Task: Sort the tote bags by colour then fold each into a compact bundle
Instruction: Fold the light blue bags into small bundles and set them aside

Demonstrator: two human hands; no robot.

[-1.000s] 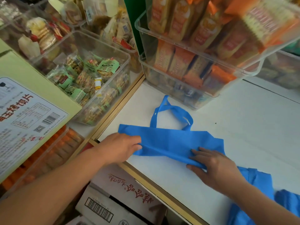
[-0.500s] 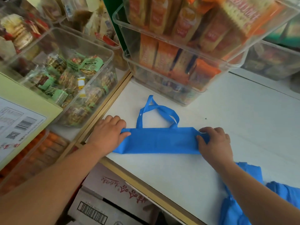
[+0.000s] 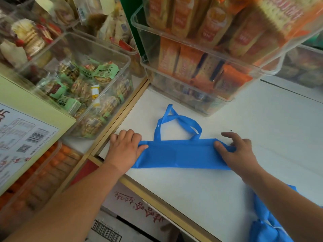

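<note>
The left grip (image 3: 122,149) lies over the left end of the bag (image 3: 178,154). Its thumb is flat on top of the cloth and its fingers curl down at the far edge, holding that end. The right grip (image 3: 239,152) pinches the other end: the thumb presses on top, a fold of cloth rises between thumb and fingers, and the forefinger points away, clear of the cloth.

Between the two grips the blue bag lies flat on the white desk (image 3: 262,110), folded to a long narrow band. Its handles (image 3: 176,119) loop out from the band's far edge, crossed over each other, just beyond the grips.

Behind the right grip, near that forearm, a blue heap (image 3: 267,227) of more cloth lies at the desk's near edge. Beyond the grips stand stacked clear bins (image 3: 209,70) of orange packs, close to the handles but apart from them. Past the left grip, off the desk, a clear tub (image 3: 87,81) holds green-wrapped snacks. Further left sits a pale box (image 3: 26,128) with a printed label. Below the left forearm is a carton (image 3: 139,206) with red characters.
</note>
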